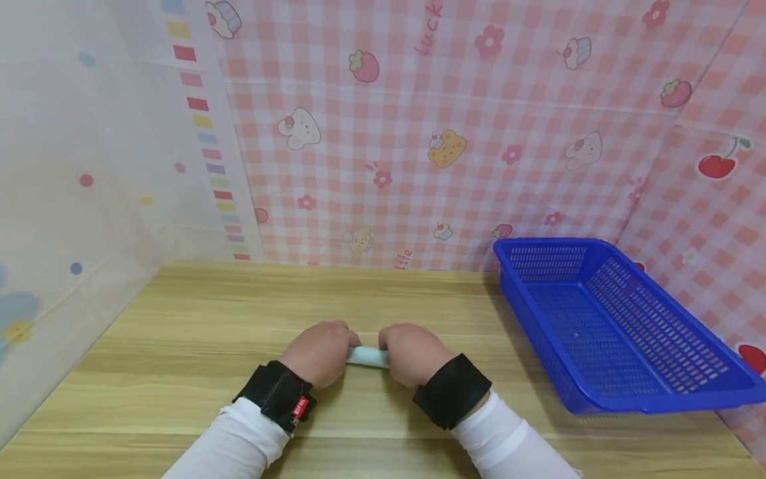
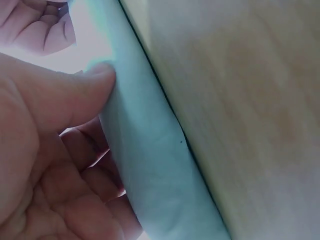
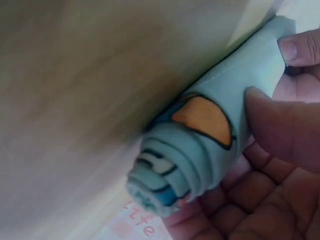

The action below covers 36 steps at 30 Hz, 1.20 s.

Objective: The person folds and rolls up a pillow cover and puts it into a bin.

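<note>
A pale blue-green printed sheet, rolled into a tight tube point(image 1: 368, 357), lies across the middle of the table between both hands. My left hand point(image 1: 321, 354) grips its left part; in the left wrist view the thumb presses on the roll point(image 2: 145, 135) and the fingers curl behind it. At the other end my right hand point(image 1: 414, 352) holds the roll with thumb on top and fingers beneath. The right wrist view shows the roll's spiral end point(image 3: 155, 190) sticking out in stepped layers, with an orange, black-outlined print beside it. Whether it is cloth or soft plastic, I cannot tell.
A blue plastic basket point(image 1: 538, 319) with slotted walls stands on the right of the wooden table point(image 1: 197, 332). Pink checked cloth point(image 1: 407, 86) hangs behind and on the right. A white sheet with dots point(image 1: 108, 219) closes off the left.
</note>
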Tool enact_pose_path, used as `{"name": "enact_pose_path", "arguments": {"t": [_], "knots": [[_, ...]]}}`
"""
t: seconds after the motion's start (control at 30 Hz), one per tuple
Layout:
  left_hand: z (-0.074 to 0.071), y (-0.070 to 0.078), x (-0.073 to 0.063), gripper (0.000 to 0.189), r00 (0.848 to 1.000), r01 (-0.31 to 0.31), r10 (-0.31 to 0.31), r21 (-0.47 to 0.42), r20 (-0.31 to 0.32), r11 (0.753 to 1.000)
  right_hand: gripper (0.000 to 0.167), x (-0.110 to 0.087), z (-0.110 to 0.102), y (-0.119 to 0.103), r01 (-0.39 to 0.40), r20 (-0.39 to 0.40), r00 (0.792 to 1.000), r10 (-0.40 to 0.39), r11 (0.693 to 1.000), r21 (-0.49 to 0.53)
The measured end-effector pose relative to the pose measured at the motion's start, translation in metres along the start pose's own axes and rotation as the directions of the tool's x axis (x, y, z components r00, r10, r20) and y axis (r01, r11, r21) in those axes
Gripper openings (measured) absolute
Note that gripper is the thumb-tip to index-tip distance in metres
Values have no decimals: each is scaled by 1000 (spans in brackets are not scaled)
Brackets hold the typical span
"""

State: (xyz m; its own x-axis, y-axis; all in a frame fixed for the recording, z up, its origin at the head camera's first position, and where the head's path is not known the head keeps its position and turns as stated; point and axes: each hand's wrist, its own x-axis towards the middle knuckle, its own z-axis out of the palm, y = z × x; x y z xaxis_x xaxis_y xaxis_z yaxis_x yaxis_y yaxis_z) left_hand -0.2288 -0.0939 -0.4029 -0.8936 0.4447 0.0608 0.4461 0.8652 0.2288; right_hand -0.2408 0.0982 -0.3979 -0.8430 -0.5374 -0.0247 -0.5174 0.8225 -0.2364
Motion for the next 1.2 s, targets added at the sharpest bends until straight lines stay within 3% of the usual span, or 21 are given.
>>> {"name": "enact_pose_path", "arguments": {"t": [0.37, 0.63, 0.73, 0.93, 1.2], "knots": [[-2, -4, 5, 31, 998, 26, -22, -67, 60, 997, 7, 6, -7, 10, -79, 79, 995, 67, 984, 158], [-5, -10, 5, 21, 997, 69, -64, -183, 34, 981, 7, 8, -9, 14, -232, 129, 970, 204, 938, 256], [-8, -13, 1, 20, 998, 57, -53, -151, 33, 987, 9, 8, -9, 14, -255, 122, 965, 231, 933, 253], [-9, -15, -4, 31, 998, 55, -54, -69, 24, 996, 10, 6, -7, 12, -253, 56, 967, 247, 951, 180], [-4, -13, -5, 31, 993, 115, -115, -8, 14, 993, 8, 4, -6, 10, -235, -17, 970, 241, 958, 162]]}}
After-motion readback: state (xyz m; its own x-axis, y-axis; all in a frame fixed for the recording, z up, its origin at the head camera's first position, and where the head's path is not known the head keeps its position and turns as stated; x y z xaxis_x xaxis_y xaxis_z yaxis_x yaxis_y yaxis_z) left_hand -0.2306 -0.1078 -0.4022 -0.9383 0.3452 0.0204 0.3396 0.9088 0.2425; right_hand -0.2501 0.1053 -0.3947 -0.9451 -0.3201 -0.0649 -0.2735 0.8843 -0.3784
